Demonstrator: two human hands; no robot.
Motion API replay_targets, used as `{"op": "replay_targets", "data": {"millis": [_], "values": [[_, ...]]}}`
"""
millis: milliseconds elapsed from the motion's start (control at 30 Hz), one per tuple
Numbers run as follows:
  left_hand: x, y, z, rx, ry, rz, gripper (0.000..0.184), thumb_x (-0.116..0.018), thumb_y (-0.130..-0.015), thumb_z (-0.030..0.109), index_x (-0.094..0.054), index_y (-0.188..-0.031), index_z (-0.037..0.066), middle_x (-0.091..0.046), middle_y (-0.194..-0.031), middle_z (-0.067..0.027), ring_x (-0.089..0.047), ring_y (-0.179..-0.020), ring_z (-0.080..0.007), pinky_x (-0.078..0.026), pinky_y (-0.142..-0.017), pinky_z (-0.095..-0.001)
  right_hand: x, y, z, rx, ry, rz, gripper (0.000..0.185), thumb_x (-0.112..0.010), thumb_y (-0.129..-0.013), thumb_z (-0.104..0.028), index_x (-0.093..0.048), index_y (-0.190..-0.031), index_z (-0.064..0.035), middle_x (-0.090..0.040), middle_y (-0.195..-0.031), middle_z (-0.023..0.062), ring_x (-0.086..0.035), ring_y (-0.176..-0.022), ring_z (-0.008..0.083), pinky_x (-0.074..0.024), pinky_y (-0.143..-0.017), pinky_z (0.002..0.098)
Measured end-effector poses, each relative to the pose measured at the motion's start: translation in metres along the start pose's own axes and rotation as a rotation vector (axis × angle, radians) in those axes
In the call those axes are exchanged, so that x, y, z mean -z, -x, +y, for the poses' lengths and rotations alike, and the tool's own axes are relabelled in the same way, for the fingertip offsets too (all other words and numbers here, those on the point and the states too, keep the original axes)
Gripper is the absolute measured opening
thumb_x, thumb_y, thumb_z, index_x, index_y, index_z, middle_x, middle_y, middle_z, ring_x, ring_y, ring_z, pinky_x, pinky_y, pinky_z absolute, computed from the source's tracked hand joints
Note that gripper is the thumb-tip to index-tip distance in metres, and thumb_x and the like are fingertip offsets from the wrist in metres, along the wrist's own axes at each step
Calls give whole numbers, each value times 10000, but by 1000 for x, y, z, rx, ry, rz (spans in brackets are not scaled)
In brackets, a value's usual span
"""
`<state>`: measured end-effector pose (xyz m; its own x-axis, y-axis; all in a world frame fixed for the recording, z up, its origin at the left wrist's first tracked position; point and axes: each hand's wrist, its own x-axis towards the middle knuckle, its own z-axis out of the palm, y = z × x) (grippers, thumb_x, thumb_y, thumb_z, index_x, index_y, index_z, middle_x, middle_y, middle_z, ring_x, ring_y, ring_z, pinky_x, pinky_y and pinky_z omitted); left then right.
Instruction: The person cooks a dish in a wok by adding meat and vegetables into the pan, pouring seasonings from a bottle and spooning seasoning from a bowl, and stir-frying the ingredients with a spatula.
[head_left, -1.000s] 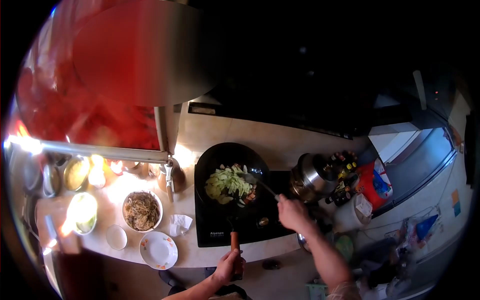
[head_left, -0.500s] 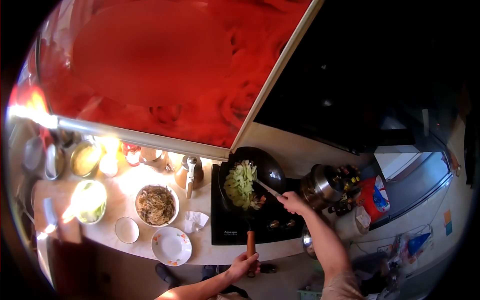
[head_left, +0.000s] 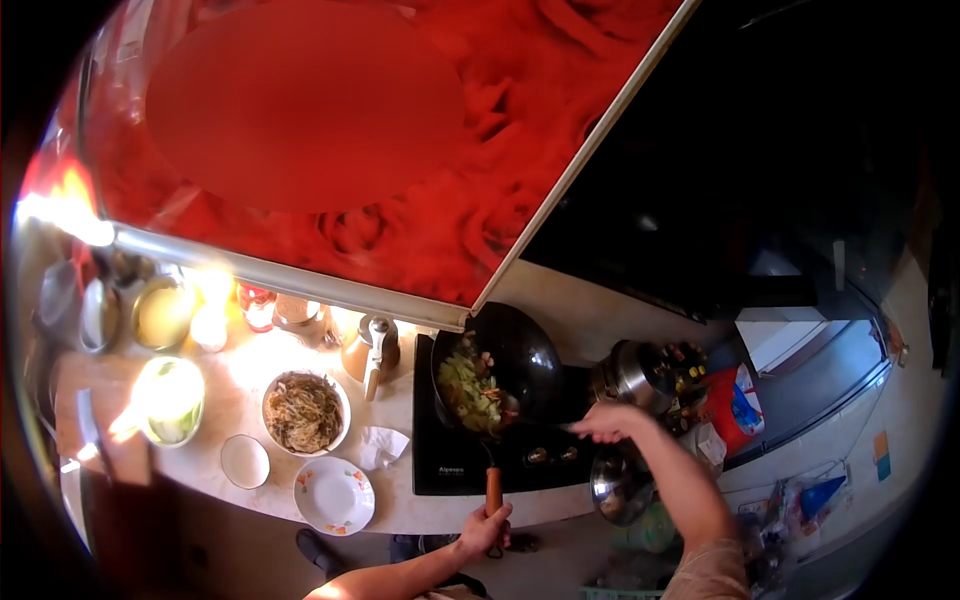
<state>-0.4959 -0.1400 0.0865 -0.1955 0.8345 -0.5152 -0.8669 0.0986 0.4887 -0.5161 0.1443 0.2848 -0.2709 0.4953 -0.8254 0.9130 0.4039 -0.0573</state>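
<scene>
My left hand [head_left: 485, 528] is closed around the wooden handle of a black wok [head_left: 527, 362] on the stove. Chopped pale-green vegetables [head_left: 468, 388], mixed with some browner pieces, lie along the wok's left and near side. My right hand [head_left: 607, 424] grips a spatula [head_left: 550, 427] by its handle; the shaft reaches left over the wok's near rim. The spatula's working end is in or behind the food and hard to make out.
The black stove [head_left: 455, 482] is under the wok. Left of it are a bowl of shredded food [head_left: 305, 420], a flowered plate [head_left: 335, 497], a small white bowl [head_left: 245, 461] and a jug [head_left: 381, 365]. A metal pot [head_left: 635, 375] and bottles stand right. A red cabinet [head_left: 330, 110] overhangs.
My right hand has moved right and nearer to me, pulling the spatula toward the wok's near side. The vegetables have been turned and show more brown pieces. My left hand keeps its hold.
</scene>
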Motion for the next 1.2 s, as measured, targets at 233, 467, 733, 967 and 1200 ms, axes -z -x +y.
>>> {"op": "replay_targets", "data": {"millis": [233, 467, 733, 967, 1200], "values": [[-2, 4, 9, 74, 6, 17, 298, -640, -903, 313, -476, -977, 76, -586, -704, -71, -579, -521, -179, -448, -442, -282, -63, -59, -6, 348, -748, -95, 293, -542, -955, -326, -584, -917, -39, -467, -604, -30, -375, -447, 45, -278, -387, 218], [3, 0, 7, 95, 181, -52, 316, -626, -912, 307, -533, -1102, 72, -598, -731, -62, -602, -615, -183, -514, -574, -321, -85, 2, -20, 557, 150, 844, 207, -574, -881, -216, -579, -905, -10, -645, -832, 206, -621, -801, 399, -501, -689, 479], [2, 9, 14, 127, 147, -66, 264, -646, -894, 298, -487, -897, 87, -536, -678, -40, -527, -520, -149, -466, -472, -285, -162, 105, -39, 343, 478, 802, 417, -482, -945, -237, -456, -1301, -22, -547, -1119, 258, -630, -802, 413, -510, -679, 503], [11, -1, 7, 52, 167, -112, 263, -642, -897, 286, -488, -900, 73, -536, -668, -48, -535, -528, -164, -473, -477, -295, -155, 51, -67, 209, 300, 914, 391, -448, -965, -265, -483, -1288, -48, -588, -1046, 219, -635, -823, 388, -524, -660, 483], [4, 21, 17, 144, 155, -50, 318, -609, -907, 391, -513, -1044, 120, -551, -681, -42, -531, -506, -137, -472, -454, -277, -156, 31, -37, 281, 277, 844, 432, -446, -963, -266, -456, -1340, -56, -592, -1072, 229, -630, -832, 412, -523, -698, 515]]}}
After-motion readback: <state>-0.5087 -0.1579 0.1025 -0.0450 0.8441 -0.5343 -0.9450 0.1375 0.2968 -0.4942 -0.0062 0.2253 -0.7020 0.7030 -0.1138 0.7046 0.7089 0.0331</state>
